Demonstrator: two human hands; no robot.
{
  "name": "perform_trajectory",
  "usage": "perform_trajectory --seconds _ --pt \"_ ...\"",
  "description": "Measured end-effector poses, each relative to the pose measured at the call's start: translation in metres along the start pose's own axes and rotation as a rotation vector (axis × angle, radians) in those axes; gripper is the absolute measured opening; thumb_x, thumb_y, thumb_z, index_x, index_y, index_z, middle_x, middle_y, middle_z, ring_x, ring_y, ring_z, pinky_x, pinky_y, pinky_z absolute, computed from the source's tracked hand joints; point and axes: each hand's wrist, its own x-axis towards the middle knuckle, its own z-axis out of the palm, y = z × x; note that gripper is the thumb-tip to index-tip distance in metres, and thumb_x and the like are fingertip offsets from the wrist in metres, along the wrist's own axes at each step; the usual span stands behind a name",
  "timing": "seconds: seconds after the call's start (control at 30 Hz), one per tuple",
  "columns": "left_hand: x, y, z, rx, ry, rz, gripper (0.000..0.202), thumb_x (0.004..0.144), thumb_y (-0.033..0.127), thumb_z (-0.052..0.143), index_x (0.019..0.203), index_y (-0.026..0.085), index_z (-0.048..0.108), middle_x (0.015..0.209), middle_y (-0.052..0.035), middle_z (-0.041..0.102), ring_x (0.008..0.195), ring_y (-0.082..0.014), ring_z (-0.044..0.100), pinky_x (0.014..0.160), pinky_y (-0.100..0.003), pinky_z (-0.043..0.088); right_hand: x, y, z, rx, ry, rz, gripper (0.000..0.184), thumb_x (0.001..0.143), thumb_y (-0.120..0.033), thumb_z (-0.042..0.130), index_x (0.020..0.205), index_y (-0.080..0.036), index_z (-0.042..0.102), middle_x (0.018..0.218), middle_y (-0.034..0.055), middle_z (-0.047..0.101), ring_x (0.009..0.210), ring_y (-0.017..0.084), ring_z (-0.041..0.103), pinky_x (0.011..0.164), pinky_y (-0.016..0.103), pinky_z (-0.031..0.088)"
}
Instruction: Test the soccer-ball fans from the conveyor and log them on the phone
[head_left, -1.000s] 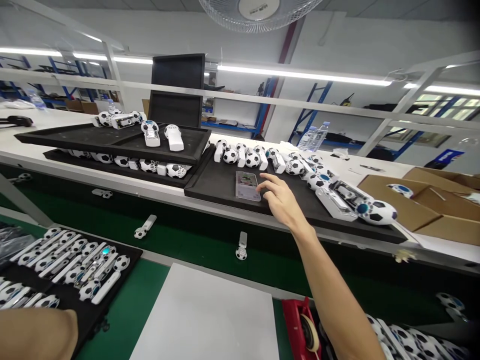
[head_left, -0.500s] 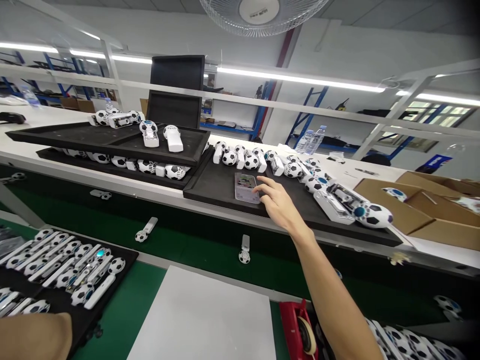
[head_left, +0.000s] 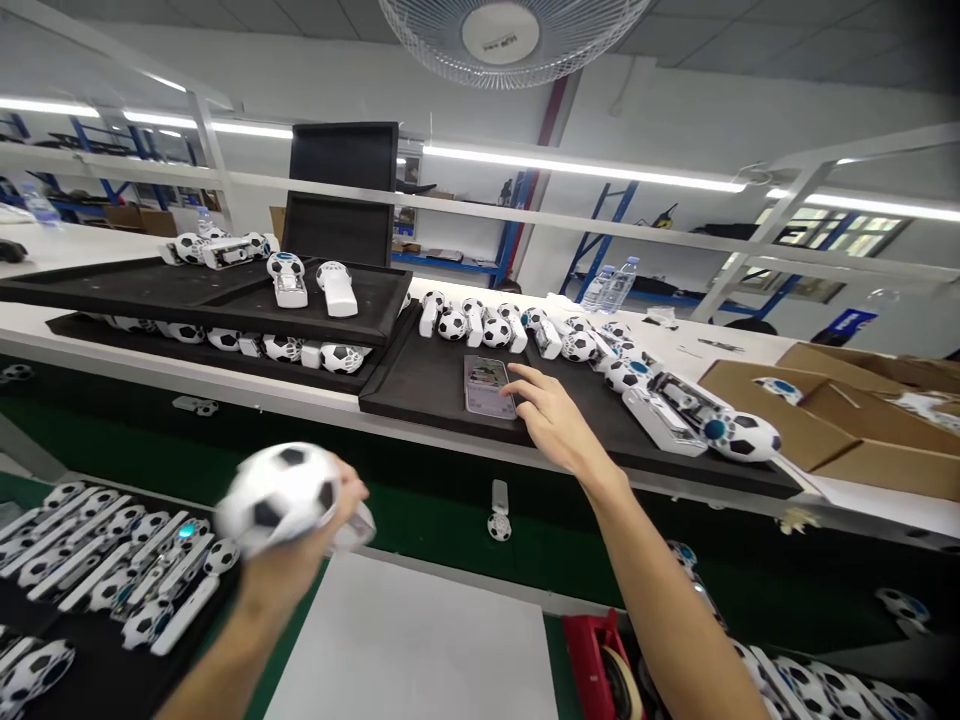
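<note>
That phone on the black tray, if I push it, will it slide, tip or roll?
The phone lies flat, so it would probably slide, not tip or roll. The tray looks matte, so it may drag a little. Its glossy face, by the right hand, might be slippery.

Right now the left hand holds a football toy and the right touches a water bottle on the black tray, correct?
Wrong thing: the head view shows the right hand touching a phone, not a water bottle. It lies on the black tray; the left hand holds a football toy.
</note>
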Motion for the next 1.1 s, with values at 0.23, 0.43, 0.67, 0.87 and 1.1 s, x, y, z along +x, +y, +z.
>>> perform_trajectory --seconds 0.23,0.43,0.67,0.87,1.1 --pt "-0.007 -0.098 0.086 0.23 -0.475 -0.519 0.02 0.077 0.028 0.078 0.087 0.013 0.07 0.08 -0.0018 0.073 0.08 -0.0195 0.071 0.073 -0.032 0.058 -0.001 -0.003 -0.004 0.053 -0.044 0.029 0.034 0.088 -0.017 0.039 0.104 -0.025 0.068 0.156 0.0025 0.047 0.142 0.029 0.039 0.117 0.054 0.034" --pt "0.023 -0.188 0.132 0.516 -0.503 -0.681 0.035 0.09 0.036 0.065 0.119 0.016 0.062 0.114 -0.0073 0.068 0.1 -0.0204 0.066 0.087 -0.042 0.058 -0.003 -0.012 -0.008 0.088 0.001 0.027 0.039 0.088 -0.017 0.041 0.117 -0.028 0.064 0.156 0.0022 0.046 0.145 0.029 0.037 0.117 0.056 0.035" --pt "0.023 -0.255 0.145 0.79 -0.49 -0.703 0.046 0.091 0.04 0.063 0.131 0.02 0.055 0.136 -0.0109 0.058 0.116 -0.0254 0.06 0.095 -0.047 0.055 0.016 -0.027 0.003 -0.08 -0.145 -0.008 0.047 0.094 -0.022 0.035 0.134 -0.028 0.058 0.164 0.0019 0.034 0.15 0.033 0.027 0.118 0.06 0.032" --pt "0.007 -0.282 0.123 0.959 -0.565 -0.595 0.04 0.09 0.046 0.061 0.119 0.017 0.061 0.13 -0.0102 0.06 0.118 -0.026 0.057 0.099 -0.049 0.05 0.018 -0.024 0.004 -0.061 -0.142 0.009 0.044 0.092 -0.023 0.037 0.128 -0.029 0.063 0.162 0.0008 0.039 0.148 0.033 0.031 0.117 0.061 0.032" --pt "0.065 -0.292 0.084 1.133 -0.437 -0.399 0.045 0.091 0.046 0.056 0.126 0.018 0.056 0.141 -0.0115 0.05 0.133 -0.0304 0.043 0.11 -0.052 0.035 -0.007 -0.017 -0.007 -0.06 0.04 0.059 0.038 0.091 -0.02 0.041 0.119 -0.031 0.064 0.157 -0.0007 0.044 0.147 0.032 0.032 0.118 0.059 0.031"
